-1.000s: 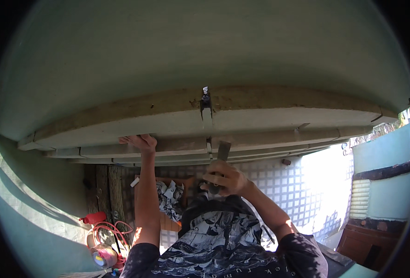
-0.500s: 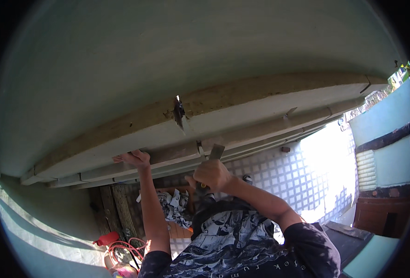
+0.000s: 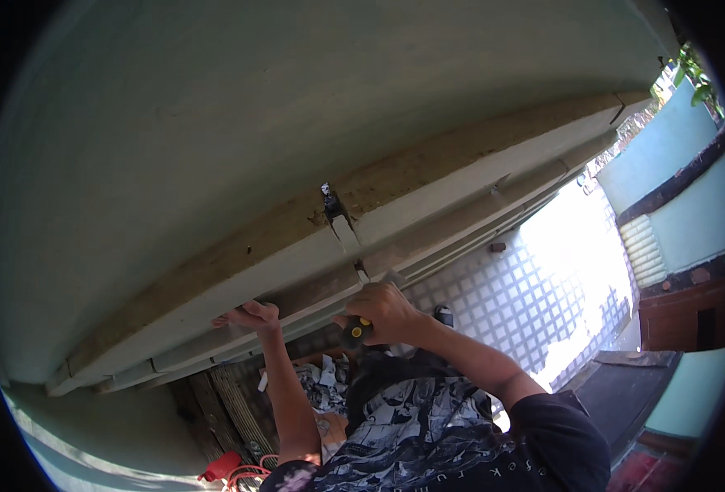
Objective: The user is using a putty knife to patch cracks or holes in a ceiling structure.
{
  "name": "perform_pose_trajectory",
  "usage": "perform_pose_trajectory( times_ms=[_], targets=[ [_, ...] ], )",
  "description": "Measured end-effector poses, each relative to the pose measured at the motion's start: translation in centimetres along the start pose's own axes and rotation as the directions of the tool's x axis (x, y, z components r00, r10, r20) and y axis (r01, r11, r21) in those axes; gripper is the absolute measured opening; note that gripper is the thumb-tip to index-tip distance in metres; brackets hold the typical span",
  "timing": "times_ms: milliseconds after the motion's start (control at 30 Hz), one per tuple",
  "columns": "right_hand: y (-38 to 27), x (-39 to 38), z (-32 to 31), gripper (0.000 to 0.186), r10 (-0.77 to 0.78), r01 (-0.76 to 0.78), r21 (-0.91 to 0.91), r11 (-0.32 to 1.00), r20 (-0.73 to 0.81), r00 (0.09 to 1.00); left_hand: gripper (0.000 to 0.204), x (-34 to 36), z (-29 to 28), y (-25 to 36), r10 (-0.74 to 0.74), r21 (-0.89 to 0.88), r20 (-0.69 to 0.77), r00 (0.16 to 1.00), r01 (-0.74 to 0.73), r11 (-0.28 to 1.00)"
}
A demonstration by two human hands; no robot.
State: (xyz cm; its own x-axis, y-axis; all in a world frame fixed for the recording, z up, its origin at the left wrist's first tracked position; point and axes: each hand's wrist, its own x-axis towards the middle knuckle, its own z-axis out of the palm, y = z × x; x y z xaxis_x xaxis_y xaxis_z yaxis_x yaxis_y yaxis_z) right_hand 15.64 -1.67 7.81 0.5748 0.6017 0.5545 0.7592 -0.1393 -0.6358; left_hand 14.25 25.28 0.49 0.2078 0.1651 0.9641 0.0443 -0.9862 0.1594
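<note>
My right hand (image 3: 387, 313) is closed round a putty knife, whose dark handle end with a yellow spot (image 3: 356, 331) sticks out below the fist. Its flat metal blade (image 3: 393, 279) shows partly beyond my knuckles, close to a lower slat of the pale slatted wooden structure (image 3: 461, 168). Further left, my left hand (image 3: 252, 316) is open, its fingers stretched out against the edge of a slat. A dark, ragged notch (image 3: 334, 205) with a pale strip below it cuts the top slat above my right hand.
Below my arms lie crumpled printed papers (image 3: 327, 384), and a red object (image 3: 220, 466) sits by a pink hose (image 3: 252, 474). Corrugated planks (image 3: 239, 402) lean at lower left. Right of me spreads a sunlit tiled floor (image 3: 493, 275), with a dark bench-like surface (image 3: 625, 389) nearer.
The view has tilted. The putty knife has turned in my right hand, its blade now lower and mostly behind the fist. My left hand still lies against the slat.
</note>
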Motion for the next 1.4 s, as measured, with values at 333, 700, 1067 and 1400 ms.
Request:
perform_pose_trajectory(
  times_ms=[333,700,1067,1400],
  targets=[
    [1.9,1.0,-0.1,0.023,-0.027,0.027,0.006,1.0,0.004,1.0,0.059,0.1,-0.4,0.1,-0.038,-0.113,0.045,0.998,0.043,0.993],
    [-1.6,2.9,0.9,0.025,-0.163,0.164,0.003,0.986,-0.102,0.981,0.056,-0.5,-0.2,-0.5,-0.051,-0.099,0.019,0.999,0.053,0.994],
    [-0.1,1.8,0.3,0.028,-0.222,0.222,-0.006,0.975,-0.062,0.973,0.062,0.4,-0.3,0.6,-0.047,-0.117,0.008,0.999,0.048,0.992],
    [2.2,1.9,-0.5,0.025,-0.045,0.046,0.031,0.998,-0.052,0.998,0.06,0.5,-0.2,0.8,-0.068,-0.119,0.03,0.997,0.071,0.99]
  ],
)
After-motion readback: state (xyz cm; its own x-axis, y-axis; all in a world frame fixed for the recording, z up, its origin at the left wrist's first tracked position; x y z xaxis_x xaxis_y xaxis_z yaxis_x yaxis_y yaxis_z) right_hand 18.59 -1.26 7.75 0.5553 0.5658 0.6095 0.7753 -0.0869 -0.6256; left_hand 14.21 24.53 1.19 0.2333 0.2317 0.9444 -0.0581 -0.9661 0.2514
